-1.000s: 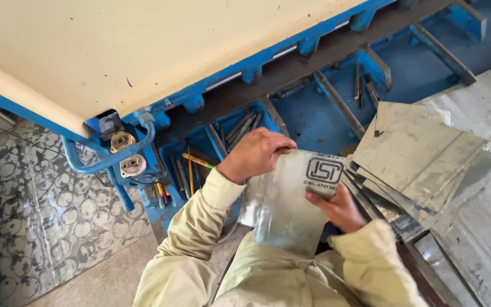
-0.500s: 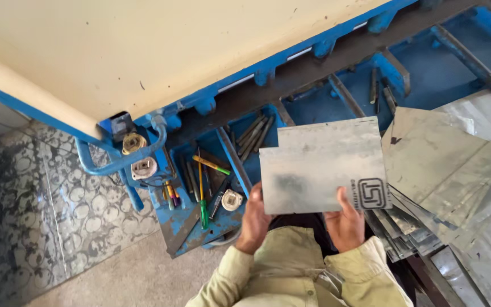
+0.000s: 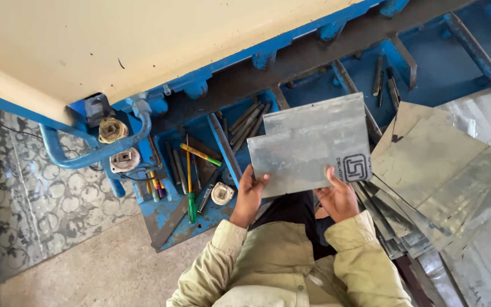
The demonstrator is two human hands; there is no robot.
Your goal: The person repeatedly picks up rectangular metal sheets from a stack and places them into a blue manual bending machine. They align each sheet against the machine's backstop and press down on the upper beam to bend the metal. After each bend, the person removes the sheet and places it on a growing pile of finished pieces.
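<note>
A blue metal bench [image 3: 240,170], part of a machine frame with ribs and compartments, is carrying the loose things. In its left tray, a green-handled screwdriver [image 3: 190,187], a yellow and green marker [image 3: 200,154], some dark rods [image 3: 245,122] and a small round tape measure [image 3: 221,194] are lying close together. To the right, a fanned stack of grey metal sheets [image 3: 444,182] is resting on the bench edge. Two more dark rods [image 3: 386,82] are lying in a farther compartment.
</note>
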